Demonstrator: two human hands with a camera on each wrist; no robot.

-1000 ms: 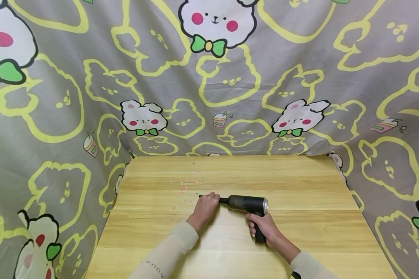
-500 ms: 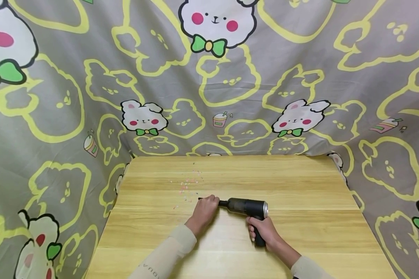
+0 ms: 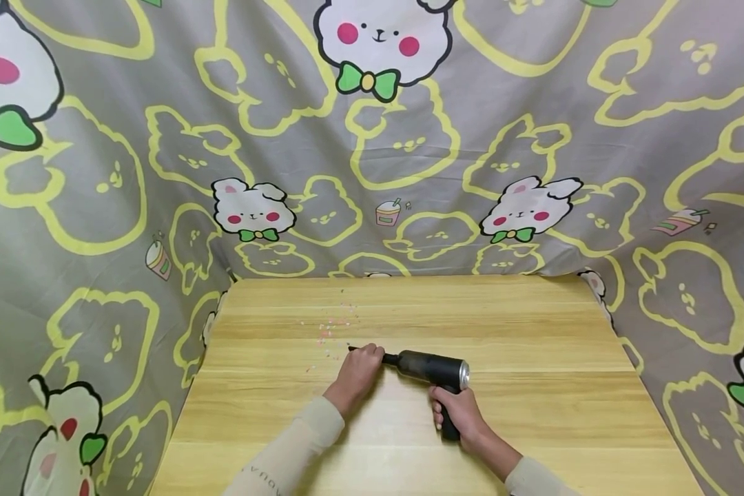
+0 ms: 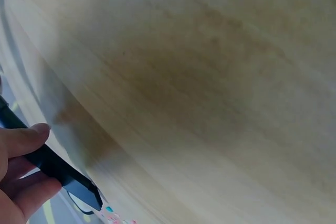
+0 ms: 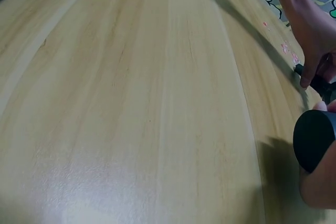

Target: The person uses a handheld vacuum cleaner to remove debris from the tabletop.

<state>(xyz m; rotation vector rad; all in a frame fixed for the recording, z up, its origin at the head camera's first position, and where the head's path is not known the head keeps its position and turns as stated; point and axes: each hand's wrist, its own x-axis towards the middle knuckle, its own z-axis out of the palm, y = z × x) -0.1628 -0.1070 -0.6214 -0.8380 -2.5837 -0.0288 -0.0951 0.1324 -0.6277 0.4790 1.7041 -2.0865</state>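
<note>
A black handheld vacuum cleaner (image 3: pixel 430 366) with a silver rear end is held above the wooden table, its narrow nozzle pointing left. My right hand (image 3: pixel 460 412) grips its upright handle; in the right wrist view the round handle base (image 5: pixel 314 140) shows beside the palm. Around the slim nozzle (image 4: pixel 63 171) curl the thumb and fingers of my left hand (image 3: pixel 358 372), seen from below in the left wrist view. Small pink, white and bluish paper bits (image 3: pixel 325 332) lie scattered just beyond the nozzle tip. In the head view my left hand hides part of the nozzle.
The light wooden table (image 3: pixel 533 413) spans the lower part of the head view. Grey curtain cloth (image 3: pixel 421 200) printed with rabbits and yellow outlines hangs behind it and along both sides.
The vacuum cleaner and both hands have shifted slightly left and toward me, with the rear end tipping lower. The scattered bits look about the same.
</note>
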